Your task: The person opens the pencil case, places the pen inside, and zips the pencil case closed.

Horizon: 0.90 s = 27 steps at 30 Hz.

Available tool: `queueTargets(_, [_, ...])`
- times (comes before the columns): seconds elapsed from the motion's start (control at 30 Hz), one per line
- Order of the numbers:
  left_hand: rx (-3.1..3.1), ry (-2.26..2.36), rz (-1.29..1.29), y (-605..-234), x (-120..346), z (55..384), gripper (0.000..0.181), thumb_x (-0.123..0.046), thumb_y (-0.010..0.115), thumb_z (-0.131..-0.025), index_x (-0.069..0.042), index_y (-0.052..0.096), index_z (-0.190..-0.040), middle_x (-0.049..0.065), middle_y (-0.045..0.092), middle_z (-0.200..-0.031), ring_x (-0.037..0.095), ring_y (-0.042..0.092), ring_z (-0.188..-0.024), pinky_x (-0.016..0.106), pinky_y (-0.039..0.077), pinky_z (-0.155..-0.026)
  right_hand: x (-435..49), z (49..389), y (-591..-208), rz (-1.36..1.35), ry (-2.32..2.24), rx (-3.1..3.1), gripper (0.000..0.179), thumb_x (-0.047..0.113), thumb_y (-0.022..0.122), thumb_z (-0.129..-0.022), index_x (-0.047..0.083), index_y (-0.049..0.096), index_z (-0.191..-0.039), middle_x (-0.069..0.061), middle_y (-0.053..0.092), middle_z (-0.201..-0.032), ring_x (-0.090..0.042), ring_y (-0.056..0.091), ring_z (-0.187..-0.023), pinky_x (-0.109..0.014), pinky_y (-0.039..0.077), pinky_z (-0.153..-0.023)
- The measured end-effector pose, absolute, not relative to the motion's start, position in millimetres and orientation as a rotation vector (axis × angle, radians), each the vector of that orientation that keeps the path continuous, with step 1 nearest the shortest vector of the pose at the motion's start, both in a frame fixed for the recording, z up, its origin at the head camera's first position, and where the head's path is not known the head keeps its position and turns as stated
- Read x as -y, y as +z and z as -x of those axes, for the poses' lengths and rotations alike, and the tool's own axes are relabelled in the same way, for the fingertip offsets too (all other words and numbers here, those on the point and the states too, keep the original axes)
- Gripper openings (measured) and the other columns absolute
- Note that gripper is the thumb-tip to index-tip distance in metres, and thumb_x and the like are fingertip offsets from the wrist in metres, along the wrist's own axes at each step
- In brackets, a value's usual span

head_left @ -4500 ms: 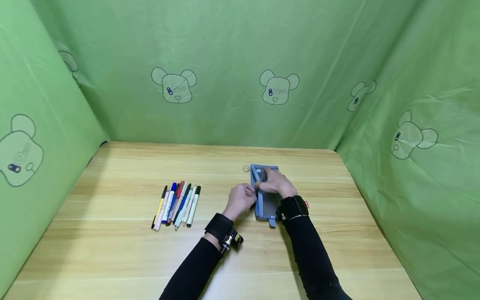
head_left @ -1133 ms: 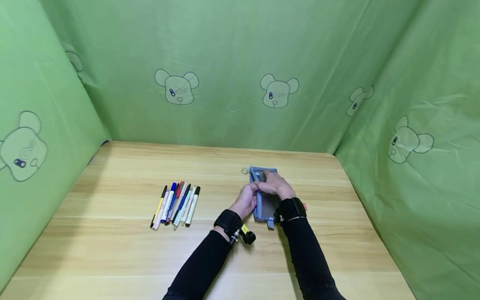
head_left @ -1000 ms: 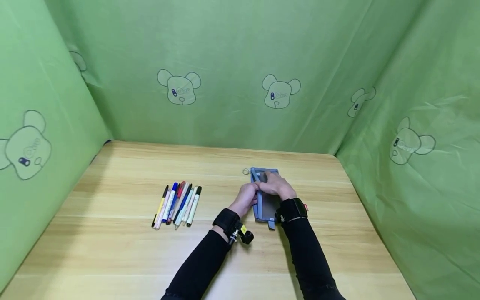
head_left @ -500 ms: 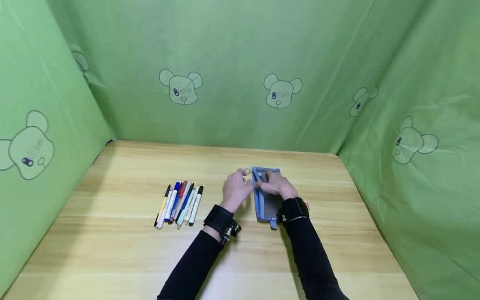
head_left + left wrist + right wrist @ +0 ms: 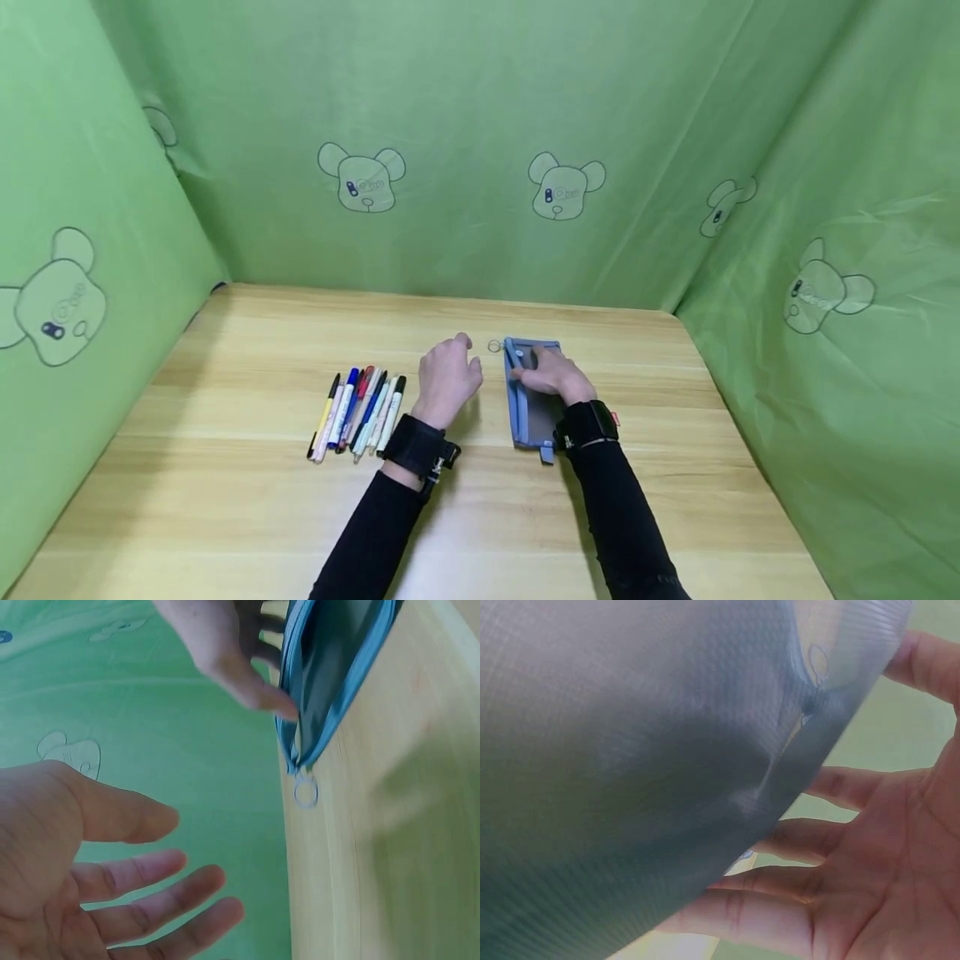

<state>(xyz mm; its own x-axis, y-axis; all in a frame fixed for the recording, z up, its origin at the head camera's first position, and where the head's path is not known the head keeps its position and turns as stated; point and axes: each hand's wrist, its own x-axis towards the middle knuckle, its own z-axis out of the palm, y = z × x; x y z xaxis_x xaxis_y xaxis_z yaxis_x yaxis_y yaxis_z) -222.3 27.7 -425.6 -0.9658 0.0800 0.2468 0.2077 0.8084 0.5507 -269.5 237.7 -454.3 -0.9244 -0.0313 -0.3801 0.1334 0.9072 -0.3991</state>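
Note:
A blue zip pencil case (image 5: 516, 400) with grey mesh sides lies on the table, and its zip edge gapes in the left wrist view. My right hand (image 5: 555, 375) holds the case, thumb at the lip of the opening and fingers against the mesh (image 5: 667, 750). Off to the left, my left hand (image 5: 448, 379) is raised between the case and the pens (image 5: 360, 412), holding nothing. Its fingers and thumb are spread apart in the left wrist view. A small ring (image 5: 305, 792) hangs from the zip end. Several pens and markers of mixed colours lie side by side.
The wooden table (image 5: 247, 500) carries both the pens and the case. Green cloth (image 5: 450, 250) with bear-head outlines walls off its back and both sides.
My left hand has let go of the case's zip edge and moved left toward the pens. The zip side now gapes. My right hand stays on the case.

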Motion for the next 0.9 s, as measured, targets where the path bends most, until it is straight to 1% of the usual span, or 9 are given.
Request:
queueTargets(0.1, [2.773,-0.817,0.182,-426,-18,222,0.025,-0.015,0.069,-0.091,0.000,0.070,-0.112,0.018,0.076,-0.093,0.031,0.069,-0.075,0.040,0.056,-0.064,-237,269,-453,-0.072,-0.611,-2.687,0.090,0.058,0.055,-0.093,0.013,0.021,-0.162,-0.023,0.032,-0.164,-0.043,0.044,-0.140,-0.058,0.045,-0.107])
queueTargets(0.2, [2.772,-0.746,0.135,-427,-8,222,0.015,-0.013,0.069,-0.090,0.000,0.070,-0.098,0.016,0.071,-0.080,0.029,0.065,-0.066,0.038,0.052,-0.056,-237,270,-452,-0.070,-0.625,-2.695,0.089,0.057,0.055,-0.093,0.013,0.021,-0.162,-0.022,0.032,-0.164,-0.044,0.043,-0.141,-0.059,0.045,-0.107])
queueTargets(0.27, [2.800,-0.707,0.085,-429,0,222,0.008,-0.008,0.067,-0.089,-0.001,0.065,-0.085,0.012,0.063,-0.069,0.026,0.058,-0.060,0.035,0.047,-0.050,-237,269,-453,-0.067,-0.623,-2.691,0.089,0.056,0.055,-0.093,0.013,0.020,-0.162,-0.023,0.032,-0.163,-0.045,0.044,-0.139,-0.060,0.046,-0.105])
queueTargets(0.33, [2.850,-0.677,0.011,-431,8,222,0.014,-0.003,0.063,-0.088,-0.004,0.057,-0.075,0.009,0.054,-0.063,0.023,0.049,-0.056,0.033,0.040,-0.046,-237,268,-454,-0.060,-0.617,-2.684,0.089,0.056,0.055,-0.094,0.012,0.020,-0.162,-0.024,0.031,-0.164,-0.046,0.043,-0.140,-0.060,0.046,-0.105])
queueTargets(0.4, [2.914,-0.664,-0.074,-433,15,221,0.017,-0.001,0.062,-0.086,-0.006,0.053,-0.073,0.008,0.050,-0.063,0.021,0.046,-0.055,0.032,0.036,-0.045,-237,267,-455,-0.059,-0.619,-2.677,0.089,0.056,0.055,-0.094,0.012,0.020,-0.162,-0.024,0.031,-0.164,-0.047,0.042,-0.142,-0.061,0.045,-0.107])
queueTargets(0.5, [2.998,-0.636,-0.190,-435,24,221,0.010,-0.003,0.062,-0.086,-0.004,0.055,-0.079,0.015,0.060,-0.071,0.026,0.056,-0.060,0.036,0.043,-0.047,-235,266,-457,-0.052,-0.624,-2.688,0.089,0.056,0.055,-0.094,0.012,0.020,-0.162,-0.024,0.030,-0.164,-0.047,0.040,-0.144,-0.062,0.043,-0.109])
queueTargets(0.6, [3.055,-0.633,-0.268,-437,29,220,0.009,-0.006,0.063,-0.088,0.001,0.061,-0.094,0.024,0.070,-0.092,0.038,0.069,-0.079,0.046,0.056,-0.059,-234,266,-457,-0.050,-0.631,-2.697,0.088,0.055,0.056,-0.094,0.012,0.021,-0.162,-0.023,0.031,-0.164,-0.046,0.043,-0.141,-0.060,0.044,-0.108])
queueTargets(0.73, [3.104,-0.646,-0.334,-440,33,221,0.022,-0.007,0.061,-0.090,0.004,0.063,-0.109,0.029,0.070,-0.109,0.046,0.068,-0.099,0.054,0.059,-0.072,-233,267,-457,-0.032,-0.627,-2.695,0.087,0.054,0.055,-0.094,0.011,0.020,-0.162,-0.024,0.032,-0.163,-0.045,0.046,-0.138,-0.059,0.045,-0.108])
queueTargets(0.9, [3.136,-0.651,-0.338,-446,35,223,0.022,-0.006,0.060,-0.091,0.003,0.066,-0.111,0.027,0.071,-0.109,0.044,0.069,-0.098,0.053,0.058,-0.071,-234,267,-456,-0.038,-0.621,-2.686,0.087,0.054,0.054,-0.095,0.010,0.020,-0.162,-0.024,0.031,-0.164,-0.045,0.044,-0.140,-0.059,0.045,-0.108])
